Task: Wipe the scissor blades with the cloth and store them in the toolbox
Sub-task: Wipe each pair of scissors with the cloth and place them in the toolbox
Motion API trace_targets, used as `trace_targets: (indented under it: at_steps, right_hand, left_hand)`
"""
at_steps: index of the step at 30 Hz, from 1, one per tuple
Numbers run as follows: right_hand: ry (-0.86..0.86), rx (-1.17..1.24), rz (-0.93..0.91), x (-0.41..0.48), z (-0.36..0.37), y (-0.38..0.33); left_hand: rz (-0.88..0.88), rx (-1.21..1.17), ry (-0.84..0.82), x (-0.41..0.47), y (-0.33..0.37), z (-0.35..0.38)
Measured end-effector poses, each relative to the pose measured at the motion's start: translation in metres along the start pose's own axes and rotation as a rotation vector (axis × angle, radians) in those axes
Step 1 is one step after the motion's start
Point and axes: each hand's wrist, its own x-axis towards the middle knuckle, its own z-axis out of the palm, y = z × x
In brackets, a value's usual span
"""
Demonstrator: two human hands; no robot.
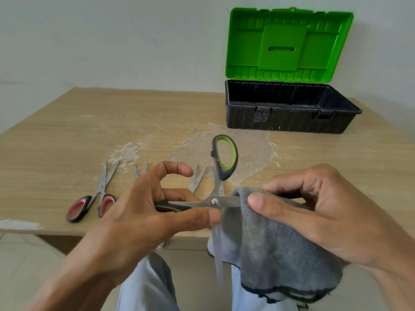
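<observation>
Above the near edge of the tabletop (67,142), the fingers of my left hand (139,212) curl round one handle of the green-handled scissors (214,202); my right hand (314,212) pinches the cloth (280,254) around one blade; the other blade points down. Steel is stiff, sharp, probably slick, so handle and pivot seem the safe hold; the cloth is limp. Four scissors: mine, a red-handled pair (89,205), a second pair (140,171) and a third pair (197,179), both half hidden; one cloth; one toolbox (292,117), open, well apart.
</observation>
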Motion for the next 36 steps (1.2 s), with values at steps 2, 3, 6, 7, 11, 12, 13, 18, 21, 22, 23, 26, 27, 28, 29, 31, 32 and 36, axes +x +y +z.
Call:
trace_targets:
  at_steps: [2, 3, 6, 7, 11, 12, 13, 18, 21, 22, 23, 26, 27, 28, 29, 31, 32, 36]
  right_hand:
    - [-0.014, -0.001, -0.016, 0.001, 0.001, -0.002]
    - [-0.022, -0.001, -0.019, 0.002, 0.0, -0.004]
    - [-0.034, 0.051, -0.009, 0.002, -0.007, -0.005]
    - [-0.025, 0.083, -0.005, 0.001, -0.009, -0.006]
    - [0.024, 0.072, -0.017, -0.001, -0.013, -0.004]
    - [0.035, 0.058, -0.028, 0.0, -0.011, -0.005]
    - [0.044, 0.047, -0.04, 0.0, -0.009, -0.005]
    - [0.016, 0.009, -0.091, 0.004, -0.007, -0.012]
    - [0.006, 0.057, -0.079, 0.004, -0.015, -0.013]
    - [0.006, 0.052, -0.078, 0.003, -0.017, -0.014]
    - [0.006, 0.038, -0.078, 0.002, -0.018, -0.014]
    - [0.023, -0.016, -0.085, 0.002, -0.018, -0.015]
    - [0.029, -0.046, -0.096, 0.003, -0.017, -0.016]
    - [0.027, -0.078, -0.11, 0.004, -0.015, -0.018]
    - [0.018, -0.1, -0.124, 0.005, -0.012, -0.02]
    - [-0.017, -0.101, -0.137, 0.006, -0.005, -0.025]
    - [-0.031, -0.095, -0.133, 0.007, -0.003, -0.026]
    - [-0.025, -0.08, -0.104, 0.007, -0.007, -0.022]
  left_hand:
    - [0.012, 0.014, 0.003, 0.0, 0.001, 0.0]
    - [0.02, 0.016, 0.002, -0.002, 0.001, -0.002]
    - [0.044, -0.013, -0.023, -0.005, 0.003, -0.009]
    - [0.052, -0.028, -0.018, -0.006, 0.003, -0.011]
    - [0.077, -0.053, 0.003, -0.005, 0.004, -0.014]
    - [0.083, -0.041, -0.001, -0.004, 0.005, -0.012]
    - [0.089, -0.021, -0.006, -0.003, 0.006, -0.01]
    - [0.09, 0.013, 0.019, -0.004, 0.01, -0.009]
    - [0.082, 0.036, 0.029, -0.007, 0.015, -0.011]
    - [0.075, 0.044, 0.039, -0.007, 0.016, -0.012]
    - [0.07, 0.055, 0.044, -0.008, 0.017, -0.011]
    - [0.096, 0.104, 0.013, -0.007, 0.017, -0.01]
    - [0.106, 0.115, 0.001, -0.006, 0.016, -0.009]
    - [0.112, 0.112, -0.012, -0.005, 0.016, -0.007]
    - [0.114, 0.103, -0.025, -0.004, 0.015, -0.005]
    - [0.124, 0.101, -0.048, -0.002, 0.015, -0.002]
    - [0.131, 0.101, -0.052, -0.002, 0.015, -0.001]
    - [0.126, 0.097, 0.0, -0.003, 0.015, -0.009]
